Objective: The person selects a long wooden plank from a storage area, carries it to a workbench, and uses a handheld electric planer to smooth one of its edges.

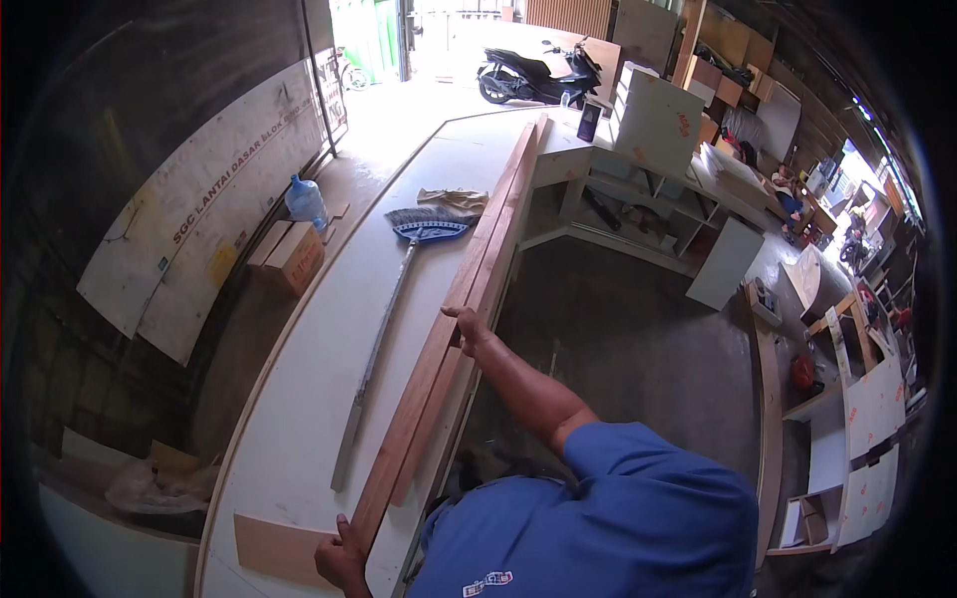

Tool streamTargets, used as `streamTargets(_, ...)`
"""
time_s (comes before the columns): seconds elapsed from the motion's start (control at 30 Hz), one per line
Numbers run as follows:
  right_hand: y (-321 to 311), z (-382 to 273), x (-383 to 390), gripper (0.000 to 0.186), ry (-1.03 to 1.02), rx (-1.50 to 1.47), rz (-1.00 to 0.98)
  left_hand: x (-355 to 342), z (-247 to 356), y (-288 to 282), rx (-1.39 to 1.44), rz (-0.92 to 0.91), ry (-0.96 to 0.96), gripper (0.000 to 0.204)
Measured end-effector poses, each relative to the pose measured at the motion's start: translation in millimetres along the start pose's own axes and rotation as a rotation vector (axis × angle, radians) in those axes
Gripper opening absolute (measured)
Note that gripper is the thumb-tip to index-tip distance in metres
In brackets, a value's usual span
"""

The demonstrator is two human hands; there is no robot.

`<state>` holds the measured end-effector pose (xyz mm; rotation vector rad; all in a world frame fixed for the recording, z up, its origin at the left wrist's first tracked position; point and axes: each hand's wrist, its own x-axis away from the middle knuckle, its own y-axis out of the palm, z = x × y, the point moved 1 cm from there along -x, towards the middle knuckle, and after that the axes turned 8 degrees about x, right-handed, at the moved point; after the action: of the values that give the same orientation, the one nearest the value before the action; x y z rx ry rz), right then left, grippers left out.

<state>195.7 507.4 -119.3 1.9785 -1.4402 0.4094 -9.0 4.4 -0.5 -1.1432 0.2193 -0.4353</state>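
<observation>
Long reddish wooden battens (493, 239) lie side by side along the right edge of a white worktop (319, 339). My left hand (342, 553) grips a batten at its near end, thumb along the top. My right hand (467, 327) holds the battens farther along, my forearm reaching over the worktop's right side. To their left lie a long-handled broom (429, 226), its pale pole pointing toward me, and a crumpled tan cloth (454, 199). A short light plywood piece (279, 543) lies by my left hand.
Beyond the worktop are a white cabinet (658, 120), a bottle and a black scooter (533, 75). Water jugs (304, 199) and a cardboard box (289, 254) stand on the left floor. Another person (788, 199) sits at the back right. Unfinished cabinet pieces (862, 419) stand on the right.
</observation>
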Motion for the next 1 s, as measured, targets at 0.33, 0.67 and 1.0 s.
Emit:
streamTargets(0.33, -27.5, -65.5, -44.3, 0.071, 0.003, 0.468, 0.033, -93.4, 108.6, 134.7, 0.127, -0.046, 0.160, 0.072)
streamTargets(0.67, -138.3, 8.8, 28.9, 0.043, 0.212, 0.534, 0.071, -108.1, 122.1, 191.2, 0.186, -0.100, 0.141, 0.072)
streamTargets(1.0, -276.7, 87.9, 91.5, 0.025, 0.408, 0.498, 0.408, -129.7, 126.4, 216.4, 0.086, 0.001, 0.342, 0.058)
